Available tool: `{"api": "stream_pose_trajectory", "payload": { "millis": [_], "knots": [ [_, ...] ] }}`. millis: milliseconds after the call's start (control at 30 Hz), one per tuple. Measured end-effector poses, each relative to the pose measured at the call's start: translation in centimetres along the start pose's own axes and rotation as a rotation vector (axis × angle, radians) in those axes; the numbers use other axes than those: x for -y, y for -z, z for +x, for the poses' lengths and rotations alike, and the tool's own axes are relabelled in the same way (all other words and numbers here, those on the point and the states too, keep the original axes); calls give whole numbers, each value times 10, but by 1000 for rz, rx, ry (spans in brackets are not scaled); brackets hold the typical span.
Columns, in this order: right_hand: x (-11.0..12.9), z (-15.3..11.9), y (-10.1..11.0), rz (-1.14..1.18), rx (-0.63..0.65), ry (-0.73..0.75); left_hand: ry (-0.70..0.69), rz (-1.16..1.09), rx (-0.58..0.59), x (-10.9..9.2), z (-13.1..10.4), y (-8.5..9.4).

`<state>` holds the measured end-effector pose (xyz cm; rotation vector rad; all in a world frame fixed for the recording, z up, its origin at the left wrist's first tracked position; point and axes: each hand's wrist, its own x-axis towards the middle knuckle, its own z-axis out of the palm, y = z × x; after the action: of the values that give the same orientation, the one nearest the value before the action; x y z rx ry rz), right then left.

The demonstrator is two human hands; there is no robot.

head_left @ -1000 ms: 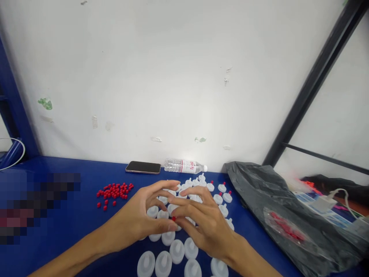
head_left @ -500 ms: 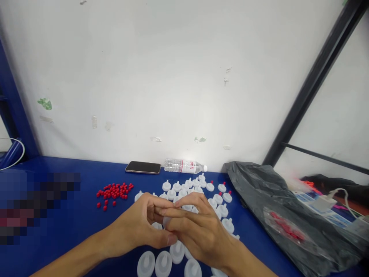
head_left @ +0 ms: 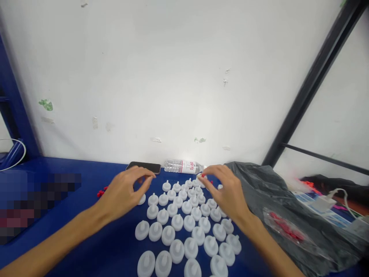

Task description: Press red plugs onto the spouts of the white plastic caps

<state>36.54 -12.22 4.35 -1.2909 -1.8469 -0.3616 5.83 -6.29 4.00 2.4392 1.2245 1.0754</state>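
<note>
My right hand (head_left: 226, 186) pinches a white spouted cap (head_left: 198, 176) with a red tip, between thumb and forefinger over the far right of the group. My left hand (head_left: 127, 188) hovers over the left side, its thumb and forefinger curved with the tips close but apart; nothing shows between them. Below and between both hands, many white round caps with upright spouts (head_left: 189, 222) stand spread over the blue table (head_left: 95, 246). Small red caps (head_left: 100, 192) lie in a pile at the left, mostly hidden behind my left hand.
A phone (head_left: 150, 167) and a clear plastic bottle (head_left: 178, 166) lie along the white wall. To the right is a black plastic sheet (head_left: 250, 181) bearing a clear bag of red pieces (head_left: 285, 227). A white cable and adapter (head_left: 324, 202) sit beyond it.
My hands have come apart from the middle. The left moved up and left, over the red pile; the right moved up to the far side, with a red-tipped cap in its pinch.
</note>
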Motion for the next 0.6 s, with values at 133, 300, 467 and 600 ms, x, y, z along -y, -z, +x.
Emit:
{"api": "stream_pose_trajectory", "payload": {
  "millis": [133, 300, 467, 600],
  "knots": [
    [-37, 5, -1, -58, 117, -177, -64, 401, 79, 44, 15, 14],
    [-50, 2, -9, -43, 286, -269, -27, 424, 191, 68, 18, 17],
    [-48, 0, -13, 6, 406, -274, 15, 423, 242, 70, 17, 10],
    [-50, -1, -15, 27, 448, -285, 38, 441, 259, 70, 15, 5]
  ]
}}
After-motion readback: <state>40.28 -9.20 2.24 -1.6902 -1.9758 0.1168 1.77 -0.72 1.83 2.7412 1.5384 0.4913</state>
